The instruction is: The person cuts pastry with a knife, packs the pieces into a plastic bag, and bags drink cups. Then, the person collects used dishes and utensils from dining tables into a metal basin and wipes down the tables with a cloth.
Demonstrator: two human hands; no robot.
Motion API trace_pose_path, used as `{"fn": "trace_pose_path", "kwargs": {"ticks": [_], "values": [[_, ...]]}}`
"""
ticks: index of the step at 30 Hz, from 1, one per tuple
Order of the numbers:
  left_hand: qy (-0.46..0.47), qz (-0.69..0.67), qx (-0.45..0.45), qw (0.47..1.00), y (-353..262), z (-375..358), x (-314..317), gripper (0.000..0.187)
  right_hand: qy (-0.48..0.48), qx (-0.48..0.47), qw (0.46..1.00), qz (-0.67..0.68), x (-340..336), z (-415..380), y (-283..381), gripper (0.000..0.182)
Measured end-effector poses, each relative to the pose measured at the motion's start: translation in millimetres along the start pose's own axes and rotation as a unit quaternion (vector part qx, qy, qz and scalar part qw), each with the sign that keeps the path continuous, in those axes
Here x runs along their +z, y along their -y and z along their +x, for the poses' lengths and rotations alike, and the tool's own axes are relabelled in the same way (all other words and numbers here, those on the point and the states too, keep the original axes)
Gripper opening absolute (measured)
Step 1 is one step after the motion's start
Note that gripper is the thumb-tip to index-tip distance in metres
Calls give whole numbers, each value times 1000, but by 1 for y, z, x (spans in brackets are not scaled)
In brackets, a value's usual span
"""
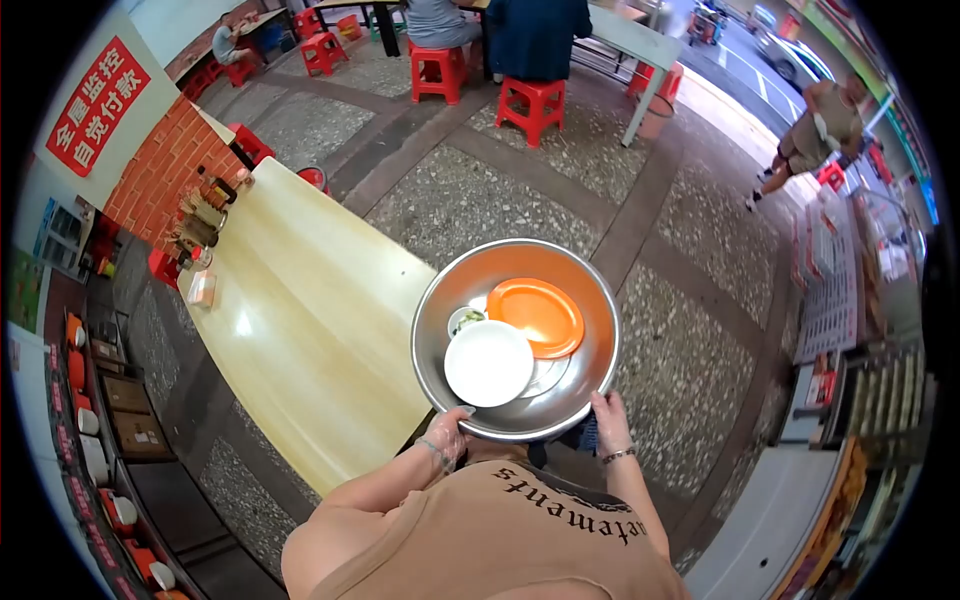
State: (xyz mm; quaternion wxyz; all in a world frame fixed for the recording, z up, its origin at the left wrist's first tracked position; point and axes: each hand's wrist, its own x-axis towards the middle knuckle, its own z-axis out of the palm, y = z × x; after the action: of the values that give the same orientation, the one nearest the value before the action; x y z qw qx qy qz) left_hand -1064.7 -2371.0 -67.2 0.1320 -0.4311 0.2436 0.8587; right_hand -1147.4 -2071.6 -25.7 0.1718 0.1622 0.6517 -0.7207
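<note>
1. Basin (597, 350): metal, round, open side up, in front of torso. L side overlaps near R edge of table (320, 290) in view; contact w/ table: can't tell.
2. L hand (447, 430): in clear glove, partly closed, holds basin rim at near L side. Fingers under rim hidden.
3. R hand (612, 425): partly closed, grips rim at near R side; fingertips mostly hidden. Dark bracelet (619, 455) at wrist.
4. Basin contents: white bowl (488, 363) at near L; orange plate (540, 310) toward far R, bowl overlapping its edge. Small cup (466, 320) w/ green bits at L, next to bowl. Pale round item (548, 378) partly under bowl & plate; type unclear.
5. Table, far end: bottles (215, 190) & tissue box (201, 289) near L edge.
6. Surroundings: two people seated on red stools (533, 108) at top of view, well apart from basin; standing person (822, 125) at upper R. Red sign (98, 105) on wall, upper L. Floor (480, 205): speckled panels w/ darker strips btwn.
</note>
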Motion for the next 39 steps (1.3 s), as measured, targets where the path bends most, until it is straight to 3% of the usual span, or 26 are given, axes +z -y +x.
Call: {"fn": "trace_pose_path", "kwargs": {"ticks": [3, 5, 9, 11, 12, 16, 19, 21, 23, 24, 27, 29, 33, 34, 35, 39], "values": [[-7, 53, 10, 999, -28, 29, 85, 19, -13, -111, 990, -82, -19, 73, 81, 58], [0, 81, 9, 997, -55, 48, 146, 22, -40, -139, 964, -222, -27, 129, 139, 60], [-42, 49, 25, 998, -118, 101, 249, 13, 0, -220, 952, -213, -28, 263, 226, 59], [-33, 77, 30, 996, -151, 135, 280, 13, 26, -232, 940, -249, -15, 330, 267, 55], [-82, 68, 50, 993, -163, 156, 295, 13, 54, -221, 937, -266, -18, 378, 275, 53], [-133, -23, 134, 982, -217, 184, 372, 16, 147, -181, 936, -263, 46, 502, 347, 41], [-154, -86, 181, 967, -264, 228, 391, 19, 193, -185, 924, -272, 114, 591, 387, 32], [-192, -50, 113, 974, -309, 253, 389, 26, 230, -226, 896, -306, 166, 654, 397, 29], [-176, -119, 197, 957, -375, 261, 426, 25, 243, -236, 896, -289, 230, 705, 408, 26], [-183, -103, 224, 952, -397, 294, 409, 22, 246, -208, 906, -275, 259, 728, 413, 26], [-180, -81, 219, 955, -511, 339, 409, 21, 269, -173, 911, -259, 354, 809, 448, 24], [-223, -44, 186, 956, -597, 350, 427, 25, 275, -221, 899, -260, 422, 854, 477, 23], [-215, -63, 231, 947, -754, 406, 433, 18, 307, -211, 899, -231, 551, 953, 527, 25], [-220, -35, 234, 946, -795, 409, 441, 24, 309, -205, 900, -231, 585, 976, 537, 26], [-220, -55, 232, 946, -833, 427, 436, 17, 317, -205, 897, -230, 623, 998, 550, 26], [-205, -117, 263, 935, -974, 484, 431, 16, 363, -204, 884, -212, 777, 1092, 590, 25]]}}
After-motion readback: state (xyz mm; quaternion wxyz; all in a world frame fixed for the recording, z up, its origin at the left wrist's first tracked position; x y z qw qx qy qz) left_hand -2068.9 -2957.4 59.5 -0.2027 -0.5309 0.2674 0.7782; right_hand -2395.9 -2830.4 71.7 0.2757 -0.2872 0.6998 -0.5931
